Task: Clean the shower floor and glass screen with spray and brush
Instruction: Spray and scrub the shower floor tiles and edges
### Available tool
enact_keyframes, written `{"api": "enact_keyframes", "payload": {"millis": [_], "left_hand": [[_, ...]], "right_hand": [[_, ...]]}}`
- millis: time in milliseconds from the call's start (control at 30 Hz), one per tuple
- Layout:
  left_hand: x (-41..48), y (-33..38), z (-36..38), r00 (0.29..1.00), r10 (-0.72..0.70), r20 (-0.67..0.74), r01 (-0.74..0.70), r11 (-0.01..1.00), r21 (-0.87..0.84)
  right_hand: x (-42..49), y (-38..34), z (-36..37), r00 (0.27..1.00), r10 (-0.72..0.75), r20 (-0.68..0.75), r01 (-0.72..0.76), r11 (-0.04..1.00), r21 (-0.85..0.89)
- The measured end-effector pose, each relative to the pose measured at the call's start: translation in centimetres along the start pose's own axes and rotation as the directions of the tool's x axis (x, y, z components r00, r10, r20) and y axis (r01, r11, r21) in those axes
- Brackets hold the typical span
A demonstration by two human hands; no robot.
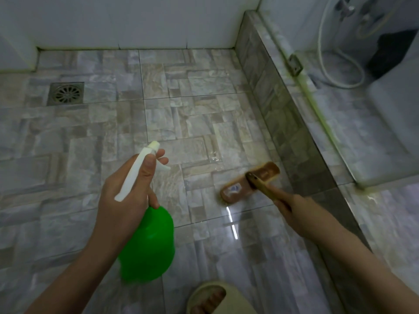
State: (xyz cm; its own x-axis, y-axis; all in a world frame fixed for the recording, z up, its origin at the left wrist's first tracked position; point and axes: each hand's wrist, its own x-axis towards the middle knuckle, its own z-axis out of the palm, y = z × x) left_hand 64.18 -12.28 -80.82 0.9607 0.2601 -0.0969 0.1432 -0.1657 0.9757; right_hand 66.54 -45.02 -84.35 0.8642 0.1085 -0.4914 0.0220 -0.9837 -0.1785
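My left hand (127, 189) grips the white trigger head of a green spray bottle (147, 245), fingers curled round the trigger, nozzle aimed forward over the tiled shower floor (181, 114). My right hand (292, 209) holds the handle of a brown scrubbing brush (247, 184), whose head lies on the wet floor close to the tiled curb (283, 114). The glass screen (353, 98) stands on that curb at the right, with a metal bracket (295, 64) at its foot.
A square metal drain (65, 93) sits at the far left of the floor. White tiled walls (136, 19) close the back. Behind the glass are a shower hose (328, 53) and a white fixture. My foot in a beige slipper (217, 300) is at the bottom.
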Motion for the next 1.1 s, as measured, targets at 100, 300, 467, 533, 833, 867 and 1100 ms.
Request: {"api": "enact_keyframes", "payload": {"millis": [100,300,467,533,833,867,1100], "left_hand": [[0.1,-0.2,-0.5,1.000,0.019,-0.005,-0.019,1.000,0.003],[0.5,-0.4,-0.2,1.000,0.019,-0.021,-0.019,0.999,0.037],[1.5,-0.1,-0.1,0.999,0.019,-0.043,-0.019,1.000,0.014],[2.0,-0.1,0.4,0.999,0.024,-0.035,-0.024,1.000,0.018],[3.5,3.2,1.0,0.968,0.072,0.242,-0.086,0.995,0.050],[3.8,3.6,0.9,0.963,0.067,0.261,-0.086,0.994,0.062],[5.4,3.7,1.0,0.983,0.071,0.171,-0.077,0.997,0.028]], "right_hand": [[0.6,-0.7,0.2,0.998,0.022,-0.056,-0.021,0.999,0.028],[8.5,-0.1,-2.5,0.987,-0.047,-0.153,0.051,0.998,0.022],[3.9,0.6,-1.2,0.995,0.045,-0.094,-0.038,0.997,0.074],[6.8,0.2,-1.8,0.983,0.003,-0.184,0.006,0.999,0.050],[5.9,0.6,-1.5,0.990,0.026,-0.138,-0.013,0.996,0.090],[6.7,0.3,-1.7,0.987,0.019,-0.160,-0.004,0.995,0.096],[19.4,-1.2,-7.4,0.961,-0.069,-0.269,0.078,0.997,0.023]]}}
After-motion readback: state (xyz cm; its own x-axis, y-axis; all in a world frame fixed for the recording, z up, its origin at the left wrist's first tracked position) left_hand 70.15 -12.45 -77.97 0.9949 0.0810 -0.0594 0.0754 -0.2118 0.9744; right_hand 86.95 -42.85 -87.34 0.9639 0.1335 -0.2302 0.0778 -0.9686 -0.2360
